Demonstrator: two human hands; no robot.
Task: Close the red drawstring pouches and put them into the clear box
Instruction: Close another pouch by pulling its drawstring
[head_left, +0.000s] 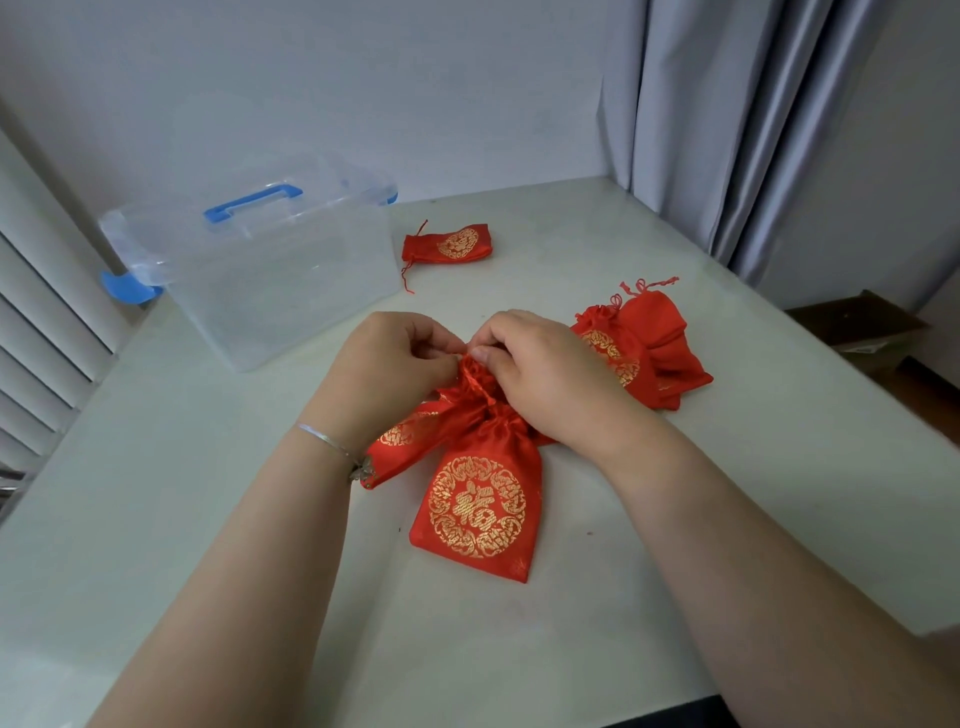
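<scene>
A red drawstring pouch with a gold emblem (480, 506) lies in the middle of the white table (156, 493), its gathered neck pointing away from me. My left hand (395, 364) and my right hand (540, 369) both pinch that neck at its cord. A second pouch (410, 441) lies under my left wrist. More red pouches (649, 348) are heaped to the right, and one small pouch (449, 243) lies alone further back. The clear box (270, 270), lidded with a blue handle, stands at the back left.
Grey curtains (753, 130) hang at the back right, beyond the table's right edge. A cardboard box (862, 322) sits low on the floor to the right. White slatted blinds (41, 338) run along the left side.
</scene>
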